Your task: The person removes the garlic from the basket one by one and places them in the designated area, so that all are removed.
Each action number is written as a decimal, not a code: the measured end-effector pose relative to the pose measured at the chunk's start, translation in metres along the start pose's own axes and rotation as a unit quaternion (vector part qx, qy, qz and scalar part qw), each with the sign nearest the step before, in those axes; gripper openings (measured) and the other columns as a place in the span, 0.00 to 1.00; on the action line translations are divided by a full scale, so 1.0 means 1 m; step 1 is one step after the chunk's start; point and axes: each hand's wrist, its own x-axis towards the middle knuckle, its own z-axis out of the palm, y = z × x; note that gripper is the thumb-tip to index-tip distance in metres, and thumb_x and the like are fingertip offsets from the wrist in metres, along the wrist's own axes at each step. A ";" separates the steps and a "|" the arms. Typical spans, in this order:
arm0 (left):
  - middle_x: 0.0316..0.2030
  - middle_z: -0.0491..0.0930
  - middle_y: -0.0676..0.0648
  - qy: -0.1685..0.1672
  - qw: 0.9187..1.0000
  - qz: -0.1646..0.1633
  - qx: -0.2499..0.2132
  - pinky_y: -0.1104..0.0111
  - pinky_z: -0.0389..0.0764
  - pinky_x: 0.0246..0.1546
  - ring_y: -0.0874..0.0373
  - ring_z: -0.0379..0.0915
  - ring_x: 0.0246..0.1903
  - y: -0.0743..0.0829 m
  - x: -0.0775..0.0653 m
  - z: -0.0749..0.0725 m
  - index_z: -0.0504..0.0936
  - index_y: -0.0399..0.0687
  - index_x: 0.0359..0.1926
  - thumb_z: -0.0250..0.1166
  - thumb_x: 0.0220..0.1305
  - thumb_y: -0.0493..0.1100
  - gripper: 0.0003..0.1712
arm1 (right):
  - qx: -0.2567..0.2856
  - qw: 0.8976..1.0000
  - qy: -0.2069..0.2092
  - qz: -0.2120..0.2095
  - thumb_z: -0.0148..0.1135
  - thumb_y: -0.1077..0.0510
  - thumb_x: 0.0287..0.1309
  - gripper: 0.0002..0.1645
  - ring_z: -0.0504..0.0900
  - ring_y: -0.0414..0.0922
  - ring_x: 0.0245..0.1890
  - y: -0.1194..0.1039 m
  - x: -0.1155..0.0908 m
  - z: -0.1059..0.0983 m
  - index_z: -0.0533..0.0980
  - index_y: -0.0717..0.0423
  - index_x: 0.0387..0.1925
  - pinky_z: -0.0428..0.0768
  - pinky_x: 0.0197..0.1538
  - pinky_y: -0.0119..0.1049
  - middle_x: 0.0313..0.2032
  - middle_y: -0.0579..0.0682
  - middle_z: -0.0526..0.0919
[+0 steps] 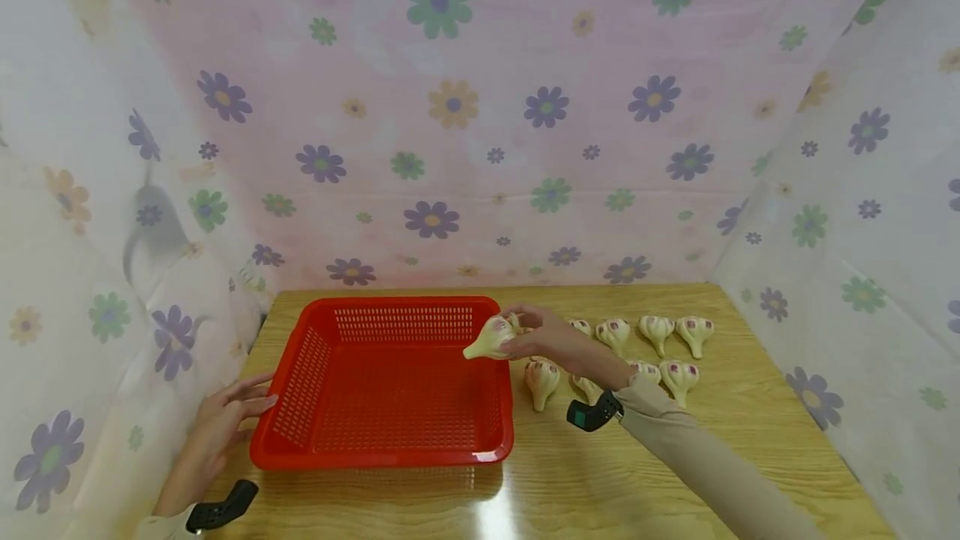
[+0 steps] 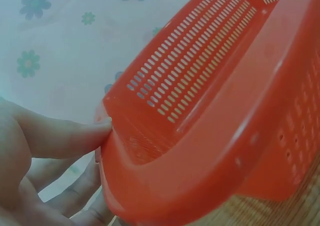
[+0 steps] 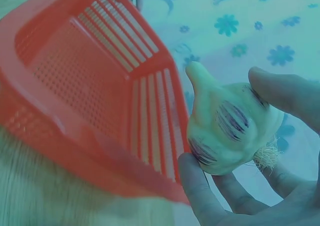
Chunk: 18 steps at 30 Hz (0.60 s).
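Note:
My right hand point(image 1: 558, 342) grips a garlic bulb point(image 1: 491, 338) over the right rim of a red plastic basket point(image 1: 405, 460). In the right wrist view, thumb and fingers hold the garlic's sides, its stem pointing away and its stringy root point(image 3: 266, 155) toward the palm. My left hand point(image 1: 219, 432) holds the basket's left rim; the left wrist view has the thumb on the rim's edge, the other fingers lower down and partly hidden. No garlic shows inside the basket. More garlic bulbs point(image 1: 695, 334) lie in two rows right of it, some covered by my right arm.
The wooden table point(image 1: 750, 440) carries the basket and the garlic. Flower-patterned cloth point(image 1: 495, 107) rises behind the table and along both sides. Each wrist wears a black device, such as the one on the right wrist point(image 1: 592, 413).

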 end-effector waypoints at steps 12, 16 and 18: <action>0.46 0.74 0.52 0.008 1.000 0.005 -0.004 0.61 0.78 0.39 0.60 0.75 0.39 0.002 0.001 0.000 0.63 0.41 0.68 0.61 0.63 0.41 0.33 | -0.045 0.998 0.046 0.019 0.67 0.58 0.55 0.35 0.76 0.54 0.49 0.005 -0.038 -0.044 0.64 0.55 0.63 0.76 0.50 0.47 0.64 0.63 0.59; 0.51 0.71 0.47 0.013 1.000 -0.008 -0.002 0.61 0.78 0.39 0.57 0.74 0.40 0.002 0.000 0.001 0.62 0.42 0.69 0.60 0.63 0.41 0.34 | -0.054 0.997 0.042 0.019 0.66 0.59 0.55 0.34 0.77 0.53 0.48 0.008 -0.047 -0.053 0.64 0.55 0.62 0.76 0.50 0.48 0.66 0.61 0.56; 0.53 0.70 0.45 0.013 1.000 -0.010 -0.003 0.61 0.77 0.39 0.56 0.74 0.41 0.002 0.001 0.002 0.62 0.43 0.69 0.60 0.63 0.41 0.34 | -0.055 0.998 0.036 0.018 0.65 0.59 0.56 0.34 0.76 0.54 0.49 0.009 -0.050 -0.058 0.63 0.56 0.63 0.76 0.51 0.50 0.65 0.61 0.57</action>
